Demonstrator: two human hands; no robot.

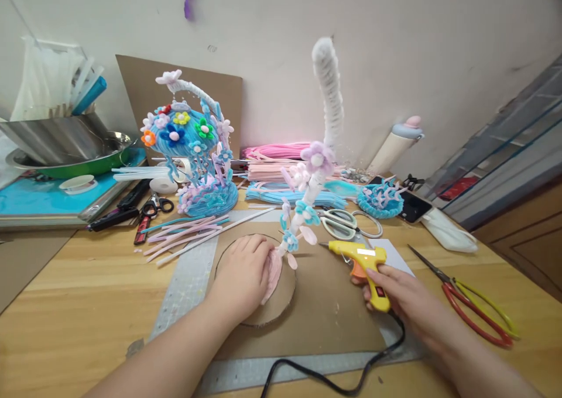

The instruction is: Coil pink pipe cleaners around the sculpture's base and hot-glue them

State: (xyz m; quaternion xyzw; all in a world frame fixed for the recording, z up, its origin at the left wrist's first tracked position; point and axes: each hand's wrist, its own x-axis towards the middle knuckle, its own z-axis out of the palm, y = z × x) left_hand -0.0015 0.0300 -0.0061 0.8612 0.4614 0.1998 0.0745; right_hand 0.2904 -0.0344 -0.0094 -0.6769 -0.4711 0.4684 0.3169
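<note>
My left hand (243, 275) is closed over a round cardboard disc (283, 301), its fingers bent together against a pink pipe-cleaner piece (273, 278); the fingertips are partly hidden. From the disc rises a white wrapped stem (311, 190), bent at the top and dressed with purple, pink and blue pipe-cleaner flowers. In my right hand (393, 290) is a yellow glue gun (362, 257), held by its handle with fingers near the orange trigger. Its nozzle points left toward the stem, apart from it. A black cord trails from the handle across the front.
Under the disc lies a cardboard sheet (338, 322) on a grey cutting mat (175, 304). Red-and-yellow scissors (472, 307) lie to the right, white-handled scissors (340, 223) behind. A blue flowered pipe-cleaner piece (188, 137) stands back left, near loose pipe cleaners (188, 237). Pink bundles (281, 152) line the wall.
</note>
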